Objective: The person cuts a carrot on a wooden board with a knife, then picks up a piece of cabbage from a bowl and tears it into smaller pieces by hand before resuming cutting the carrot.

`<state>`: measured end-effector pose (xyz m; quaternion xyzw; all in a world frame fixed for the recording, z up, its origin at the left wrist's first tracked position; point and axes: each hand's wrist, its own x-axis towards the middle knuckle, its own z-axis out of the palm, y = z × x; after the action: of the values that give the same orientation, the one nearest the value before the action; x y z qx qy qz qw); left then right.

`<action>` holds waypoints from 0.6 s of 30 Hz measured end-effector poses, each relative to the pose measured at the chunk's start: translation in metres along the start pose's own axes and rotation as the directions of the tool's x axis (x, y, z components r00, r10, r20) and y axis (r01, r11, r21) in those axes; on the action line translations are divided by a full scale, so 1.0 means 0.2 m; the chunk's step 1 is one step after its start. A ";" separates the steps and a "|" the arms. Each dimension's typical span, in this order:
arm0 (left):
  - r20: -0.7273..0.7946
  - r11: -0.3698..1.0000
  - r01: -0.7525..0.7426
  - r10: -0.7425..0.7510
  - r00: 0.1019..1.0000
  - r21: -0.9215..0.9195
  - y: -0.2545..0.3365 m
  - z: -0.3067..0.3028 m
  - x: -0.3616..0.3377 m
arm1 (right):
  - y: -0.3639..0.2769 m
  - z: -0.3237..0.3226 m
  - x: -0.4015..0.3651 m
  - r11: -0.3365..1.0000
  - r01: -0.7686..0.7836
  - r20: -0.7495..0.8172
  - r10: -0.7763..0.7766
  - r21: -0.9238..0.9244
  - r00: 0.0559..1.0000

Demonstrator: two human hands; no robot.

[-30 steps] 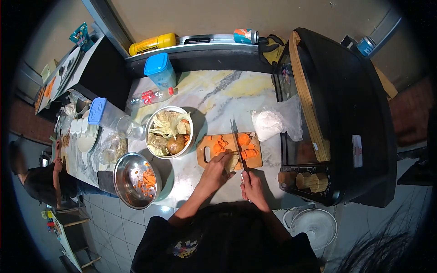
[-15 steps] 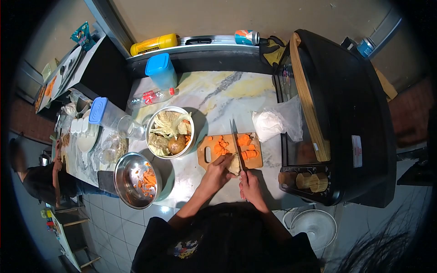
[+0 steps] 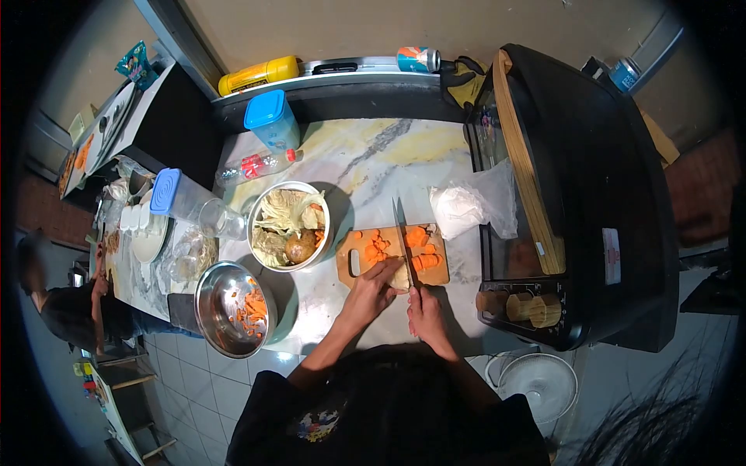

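Note:
My right hand (image 3: 425,312) is closed round the handle of a knife (image 3: 402,227), whose long blade points away from me over a wooden cutting board (image 3: 348,273). Fingers of my left hand (image 3: 371,293) press on a pale cream-coloured piece of food (image 3: 399,278), of a kind I cannot make out, right beside the blade. Cut carrot pieces (image 3: 426,262) lie on the board on both sides of the knife. Left of the board stands a white bowl (image 3: 329,241) holding pale leaves, a round brown vegetable and some carrot.
A steel bowl (image 3: 203,311) with carrot bits sits near the left front edge. A bag of white powder (image 3: 458,210) lies beside the black oven (image 3: 598,217) on my right. Behind are a plastic bottle (image 3: 252,165) and blue-lidded container (image 3: 272,124). Another person (image 3: 74,311) stands far left.
The pale piece and my left hand have shifted slightly on the board, with the fingers now covering more of it. The knife has moved up slightly, away from me.

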<state>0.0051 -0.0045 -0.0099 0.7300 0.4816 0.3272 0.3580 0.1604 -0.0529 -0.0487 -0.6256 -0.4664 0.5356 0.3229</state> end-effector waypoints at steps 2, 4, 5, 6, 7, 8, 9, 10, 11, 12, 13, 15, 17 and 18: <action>0.042 0.998 -0.023 0.021 0.999 0.052 -0.02 0.00 -0.01 | -0.02 0.00 0.00 1.000 -0.020 -0.004 0.020 -0.021 1.000; 0.041 0.997 -0.040 0.037 0.998 0.064 -0.05 0.01 -0.02 | 0.00 0.00 0.00 1.000 -0.004 0.000 0.004 -0.028 1.000; 0.040 0.995 -0.058 0.055 0.998 0.076 -0.06 0.02 -0.02 | 0.00 0.00 0.01 0.999 0.014 0.002 -0.014 -0.035 1.000; 0.040 0.995 -0.058 0.055 0.998 0.076 -0.06 0.02 -0.02 | 0.01 0.00 0.01 0.999 0.013 0.002 -0.013 -0.034 1.000; 0.045 0.994 -0.053 0.049 0.998 0.091 -0.05 0.02 -0.02 | 0.01 0.00 0.01 0.999 0.024 0.000 -0.024 -0.041 1.000; 0.049 0.993 -0.048 0.043 0.998 0.105 -0.05 0.02 -0.02 | 0.01 0.00 0.01 0.998 0.035 -0.002 -0.035 -0.049 0.999; 0.049 0.993 -0.048 0.043 0.998 0.105 -0.05 0.02 -0.02 | 0.02 0.00 0.02 0.998 0.035 -0.002 -0.035 -0.049 0.999; 0.048 0.991 -0.065 0.059 0.997 0.118 -0.06 0.02 -0.02 | 0.02 0.00 0.02 0.997 0.046 -0.003 -0.046 -0.059 0.999; 0.046 0.988 -0.082 0.076 0.996 0.132 -0.07 0.02 -0.03 | 0.03 0.00 0.02 0.996 0.057 -0.004 -0.058 -0.070 0.998; 0.046 0.988 -0.082 0.076 0.996 0.132 -0.07 0.02 -0.02 | 0.04 0.00 0.02 0.996 0.057 -0.004 -0.058 -0.069 0.998; 0.046 0.984 -0.099 0.093 0.995 0.148 -0.08 0.02 -0.02 | 0.04 0.00 0.02 0.996 0.068 -0.026 -0.069 -0.066 0.997; 0.043 0.979 -0.114 0.108 0.993 0.167 -0.08 0.02 -0.02 | 0.03 0.01 0.02 0.995 0.080 -0.045 -0.083 -0.062 0.996; 0.040 0.981 -0.082 0.076 0.996 0.178 -0.09 0.02 -0.02 | 0.02 0.01 0.01 0.995 0.033 -0.074 -0.040 -0.092 0.996; 0.038 0.981 -0.080 0.074 0.997 0.178 -0.09 0.03 -0.02 | 0.04 0.01 0.01 0.995 0.033 -0.072 -0.040 -0.092 0.997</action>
<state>-0.0003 -0.0053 -0.0280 0.7824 0.4749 0.2845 0.2852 0.1603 -0.0546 -0.0560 -0.6505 -0.4894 0.4843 0.3207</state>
